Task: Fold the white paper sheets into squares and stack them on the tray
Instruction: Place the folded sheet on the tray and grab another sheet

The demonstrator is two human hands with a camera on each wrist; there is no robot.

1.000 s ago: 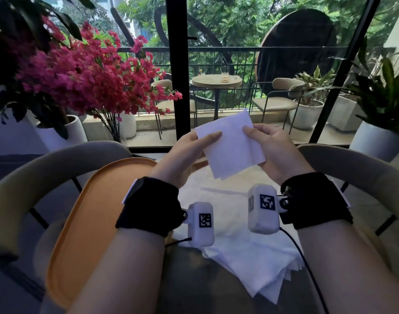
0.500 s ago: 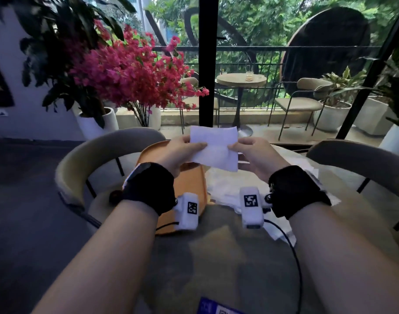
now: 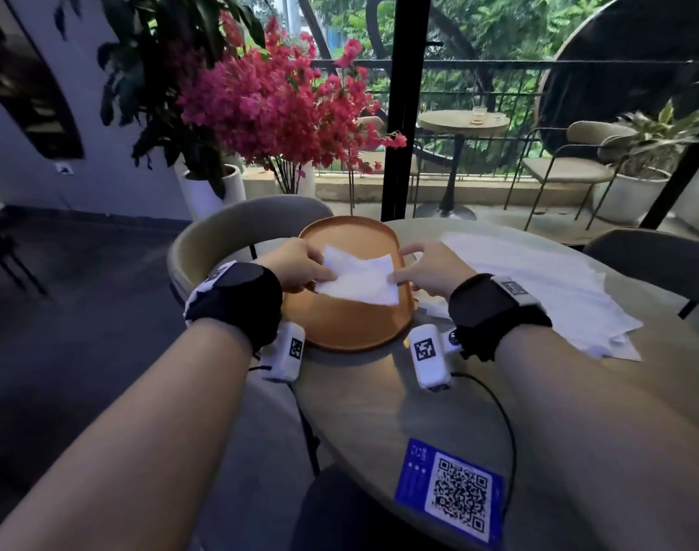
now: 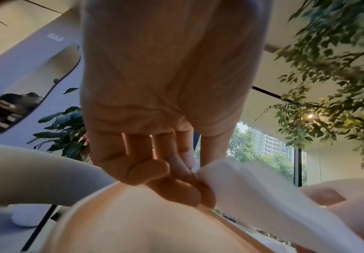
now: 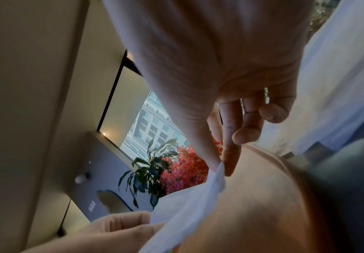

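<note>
A folded white paper square (image 3: pixel 360 278) hangs just above the orange tray (image 3: pixel 348 328) on the round table. My left hand (image 3: pixel 300 266) pinches its left edge between thumb and fingers; the left wrist view shows that pinch on the paper (image 4: pixel 241 184) over the tray (image 4: pixel 144 222). My right hand (image 3: pixel 427 272) pinches the right edge, with the paper (image 5: pixel 189 205) held between thumb and forefinger above the tray (image 5: pixel 263 205). A spread pile of unfolded white sheets (image 3: pixel 538 288) lies on the table to the right.
A grey chair back (image 3: pixel 236 228) curves behind the tray on the left, another chair (image 3: pixel 657 252) at the right. A blue QR card (image 3: pixel 451 491) lies near the table's front edge. Potted pink flowers (image 3: pixel 276 109) stand beyond the table.
Both hands have carried the folded square leftward and down, from chest height in front of the window to just over the tray. The view has swung left with them.
</note>
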